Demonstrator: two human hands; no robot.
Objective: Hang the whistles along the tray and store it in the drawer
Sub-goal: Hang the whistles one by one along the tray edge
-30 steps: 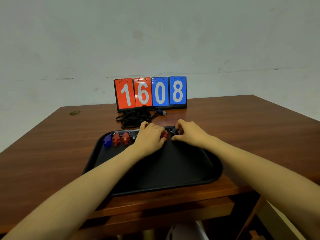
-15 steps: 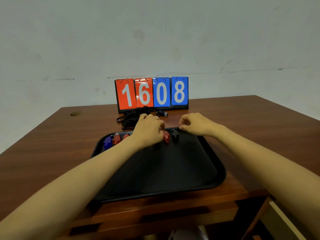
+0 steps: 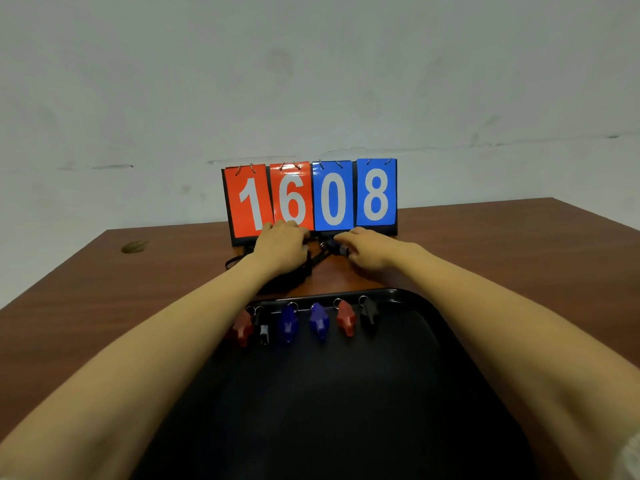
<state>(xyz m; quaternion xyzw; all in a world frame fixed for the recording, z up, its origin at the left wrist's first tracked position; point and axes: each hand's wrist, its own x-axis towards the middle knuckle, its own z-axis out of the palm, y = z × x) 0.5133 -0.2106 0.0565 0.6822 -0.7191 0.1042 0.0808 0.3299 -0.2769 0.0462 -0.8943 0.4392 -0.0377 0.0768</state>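
Brown desk [image 3: 104, 306] under a grey wall. Six whistles [image 3: 318, 323] already hang along the tray's [image 3: 408, 293] twelve o'clock rim. Past it, the left hand [image 3: 282, 249] covers tangled cords [image 3: 294, 275], and I cannot tell whether its fingers grip. The right hand's [image 3: 370, 251] fingers pinch another dark whistle [image 3: 339, 250]. By my judgement, hanging it and storing the tray in the drawer are left.
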